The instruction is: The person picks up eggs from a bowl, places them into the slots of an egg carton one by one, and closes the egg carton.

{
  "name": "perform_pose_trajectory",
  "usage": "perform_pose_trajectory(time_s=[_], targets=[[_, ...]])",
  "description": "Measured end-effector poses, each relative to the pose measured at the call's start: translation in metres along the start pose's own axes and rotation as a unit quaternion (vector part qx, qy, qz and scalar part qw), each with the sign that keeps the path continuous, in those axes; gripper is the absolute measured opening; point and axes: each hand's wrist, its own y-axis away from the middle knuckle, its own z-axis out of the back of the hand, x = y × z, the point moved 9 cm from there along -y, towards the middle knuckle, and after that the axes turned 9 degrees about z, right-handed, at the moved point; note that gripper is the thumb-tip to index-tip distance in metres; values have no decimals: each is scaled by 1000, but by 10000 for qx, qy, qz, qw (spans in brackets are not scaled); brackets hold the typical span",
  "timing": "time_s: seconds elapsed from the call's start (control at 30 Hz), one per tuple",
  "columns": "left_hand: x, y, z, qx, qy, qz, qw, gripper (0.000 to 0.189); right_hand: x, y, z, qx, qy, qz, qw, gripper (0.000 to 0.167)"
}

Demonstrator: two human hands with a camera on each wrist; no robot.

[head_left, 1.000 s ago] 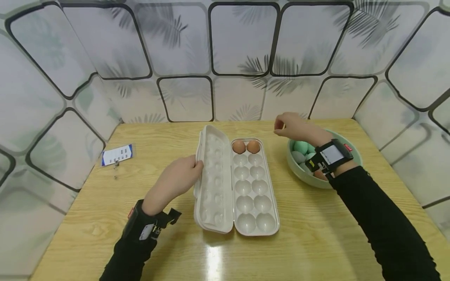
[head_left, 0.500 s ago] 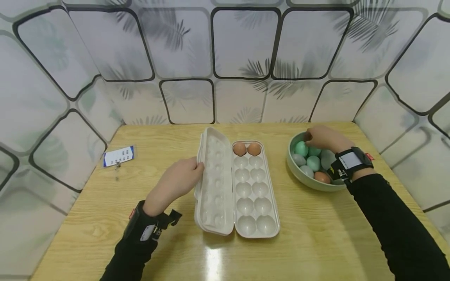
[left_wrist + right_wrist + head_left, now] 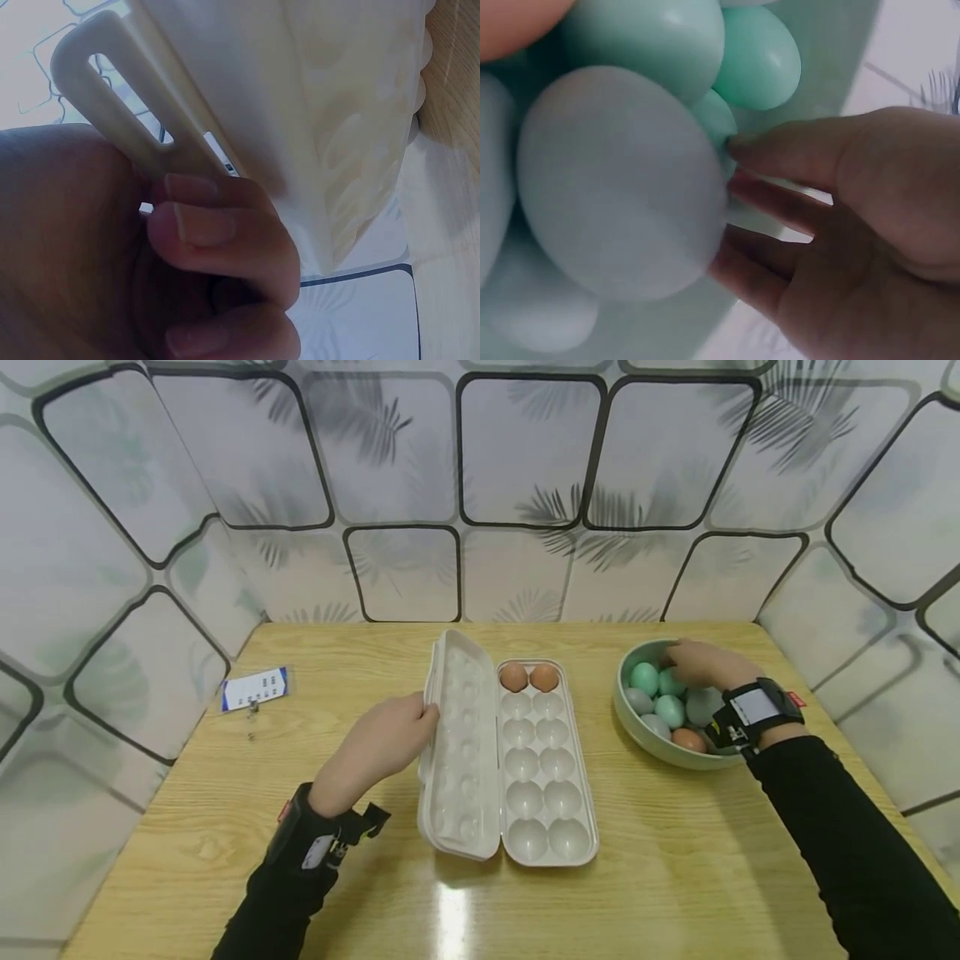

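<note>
A white plastic egg carton point(image 3: 550, 760) stands open on the table, with two brown eggs point(image 3: 528, 677) in its far row. My left hand point(image 3: 386, 739) grips the outer edge of the raised lid point(image 3: 461, 752). In the left wrist view, curled fingers point(image 3: 225, 232) hold that edge beside a slotted flap point(image 3: 112, 82). My right hand point(image 3: 708, 664) reaches into the far side of a pale green bowl point(image 3: 637, 739) of eggs. In the right wrist view, its thumb touches a green egg point(image 3: 716, 124); the other fingertips are partly hidden behind a large pale egg point(image 3: 622, 184).
Green, grey and brown eggs crowd the bowl, including a brown egg point(image 3: 688, 740) near its front. A card in a clear holder with a clip point(image 3: 255, 689) lies at the table's left. Patterned walls point(image 3: 517, 568) border the wooden table point(image 3: 360, 893).
My right hand has moved right from above the bowl's left rim and down among the eggs. The left hand keeps its hold on the carton lid.
</note>
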Motion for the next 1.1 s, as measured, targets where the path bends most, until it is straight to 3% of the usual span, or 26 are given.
perform_pose_trajectory(time_s=[0.13, 0.43, 0.63, 0.73, 0.97, 1.1], targets=[[0, 1, -2, 11, -22, -48, 10000, 41, -2, -1, -8, 6, -242, 38, 9997, 41], [0, 1, -3, 63, -53, -47, 10000, 41, -4, -6, -10, -117, -78, -84, 9999, 28], [0, 1, 0, 19, -65, -83, 9999, 42, -6, -7, -11, -228, -418, -119, 9988, 36], [0, 0, 1, -4, -50, -76, 10000, 43, -7, -7, -10, -261, -413, -146, 9987, 38], [1, -1, 1, -10, -55, -81, 10000, 43, -8, -7, -11, -232, -307, -86, 9992, 21], [3, -1, 0, -6, -74, -91, 9999, 42, -7, -6, -10, -157, -256, -44, 9995, 24]])
